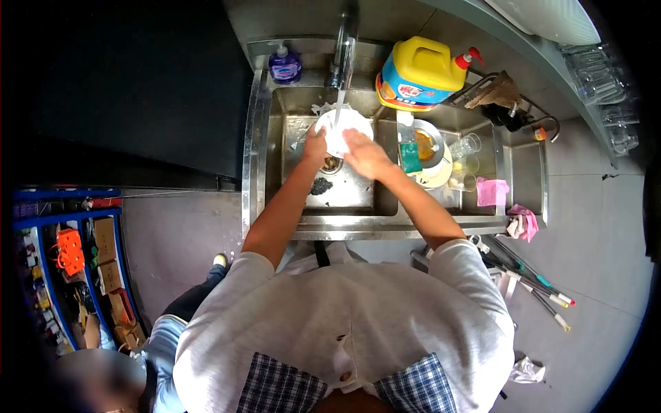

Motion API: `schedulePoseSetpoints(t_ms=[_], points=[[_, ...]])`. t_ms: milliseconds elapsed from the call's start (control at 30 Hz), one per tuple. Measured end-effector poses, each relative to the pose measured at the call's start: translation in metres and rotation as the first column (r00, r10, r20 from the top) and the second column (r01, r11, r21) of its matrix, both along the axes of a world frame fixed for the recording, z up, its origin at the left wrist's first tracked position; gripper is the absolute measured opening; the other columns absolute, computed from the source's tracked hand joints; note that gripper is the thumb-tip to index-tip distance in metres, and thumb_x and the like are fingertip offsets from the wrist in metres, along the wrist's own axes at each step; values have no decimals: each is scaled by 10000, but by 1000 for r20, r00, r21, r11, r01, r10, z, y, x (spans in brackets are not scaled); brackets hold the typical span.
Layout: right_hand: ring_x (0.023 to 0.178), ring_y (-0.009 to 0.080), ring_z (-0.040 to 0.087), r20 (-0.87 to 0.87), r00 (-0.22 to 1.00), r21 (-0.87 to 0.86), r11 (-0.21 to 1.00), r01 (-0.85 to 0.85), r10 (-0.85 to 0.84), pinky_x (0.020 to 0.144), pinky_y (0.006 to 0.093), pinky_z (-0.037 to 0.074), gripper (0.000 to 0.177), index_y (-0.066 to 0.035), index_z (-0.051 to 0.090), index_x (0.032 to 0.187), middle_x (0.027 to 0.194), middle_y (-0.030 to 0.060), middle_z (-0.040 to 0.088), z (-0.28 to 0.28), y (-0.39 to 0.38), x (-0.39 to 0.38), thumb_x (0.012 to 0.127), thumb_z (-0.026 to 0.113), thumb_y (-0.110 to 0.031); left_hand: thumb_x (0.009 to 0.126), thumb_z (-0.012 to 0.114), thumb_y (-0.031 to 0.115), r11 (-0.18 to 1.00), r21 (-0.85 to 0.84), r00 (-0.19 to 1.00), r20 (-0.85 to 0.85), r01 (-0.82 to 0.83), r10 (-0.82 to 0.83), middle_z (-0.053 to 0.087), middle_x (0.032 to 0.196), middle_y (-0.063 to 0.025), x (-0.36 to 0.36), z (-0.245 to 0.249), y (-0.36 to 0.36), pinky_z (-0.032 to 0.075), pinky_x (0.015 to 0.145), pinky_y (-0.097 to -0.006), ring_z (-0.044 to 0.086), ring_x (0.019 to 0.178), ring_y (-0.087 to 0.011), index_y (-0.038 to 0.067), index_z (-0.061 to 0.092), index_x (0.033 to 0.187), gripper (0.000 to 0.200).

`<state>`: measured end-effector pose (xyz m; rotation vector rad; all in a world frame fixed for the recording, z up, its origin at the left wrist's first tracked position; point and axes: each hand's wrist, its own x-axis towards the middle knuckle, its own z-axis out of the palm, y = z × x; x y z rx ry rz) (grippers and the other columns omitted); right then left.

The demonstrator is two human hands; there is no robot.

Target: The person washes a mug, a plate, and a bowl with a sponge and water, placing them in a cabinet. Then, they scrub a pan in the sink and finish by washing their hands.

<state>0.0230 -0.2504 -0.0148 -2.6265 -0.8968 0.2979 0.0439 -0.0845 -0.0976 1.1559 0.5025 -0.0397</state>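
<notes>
Under the running faucet [343, 62], a white dish [352, 124], plate or bowl, is tilted in the left sink basin [286, 172]. My left hand [315, 146] grips its left rim. My right hand [367, 154], slightly blurred, lies across the dish's lower right part with fingers stretched out. Below the hands are the drain [331, 164] and a dark scouring pad or clump [321, 186]. On the divider to the right rests a green sponge [410, 158].
The right basin holds a metal bowl [435, 132], plates and several glasses [467, 144]. A yellow detergent jug [421, 62] and purple soap bottle [284, 67] stand behind. Pink cloths [492, 192] hang at right. Another person [165, 351] is at lower left, near shelves [76, 255].
</notes>
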Motion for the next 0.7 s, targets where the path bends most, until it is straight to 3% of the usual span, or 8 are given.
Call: schedulePoseSetpoints(t_ms=[67,167,300,433,533,600,667,700], points=[[1361,346,261,31,999,-36,999,19,-18,1133,394,191,639,52,303,1381,1443,211,321,1,7,1,952,392,-413,935,517,164,985,140,981,-180,105,-79,625,980,-102,-10,44,-5,508,674,-349,616,824,-207,42,536,1175,270],[1376,335,234,48,981,14,981,-191,191,1132,399,190,636,43,300,1387,1466,184,296,16,20,-15,963,355,-426,904,562,145,971,238,995,94,-7,-15,632,964,-102,23,-78,11,527,569,-351,631,784,-203,44,532,1176,292],[1373,353,240,-12,994,-125,986,110,-112,1117,452,205,633,-13,297,1412,1482,178,266,-24,-14,13,945,409,-425,848,628,95,999,29,999,-42,22,-20,639,989,-120,-8,8,3,552,555,-373,645,803,-218,49,502,1238,413],[1371,399,209,-45,976,-64,975,-215,212,1095,516,222,592,-76,324,1417,1495,156,252,11,-15,-16,942,429,-414,901,593,214,962,263,994,-106,65,-38,638,1037,-125,-5,5,20,521,709,-349,618,898,-215,39,454,1324,479],[1373,378,213,26,979,-135,970,203,-201,1096,504,228,588,-69,328,1407,1496,181,226,-4,-41,6,926,460,-380,947,511,321,959,272,993,-109,83,-55,637,1050,-116,4,-33,24,480,794,-335,586,967,-198,8,510,1260,443],[1247,361,420,-17,888,450,790,416,-459,1049,404,324,530,41,400,1323,1337,274,429,-26,-27,23,898,561,-231,962,464,366,998,-70,1000,-20,3,-4,638,1046,-108,7,-53,10,468,804,-335,572,969,-173,0,584,1158,432],[1044,290,577,-655,626,518,353,780,-423,908,369,455,443,41,465,1255,1154,189,585,-38,-7,33,871,606,-128,951,497,340,917,-388,995,-76,-90,66,650,1003,-99,8,-29,-2,473,775,-330,586,909,-166,4,617,1099,386],[993,262,592,-740,574,495,295,818,-350,857,353,473,416,36,481,1236,1113,166,602,-39,-5,33,869,609,-112,946,511,324,985,-170,1000,-21,-4,1,653,967,-91,10,-33,1,477,750,-325,592,867,-163,3,621,1084,367]])
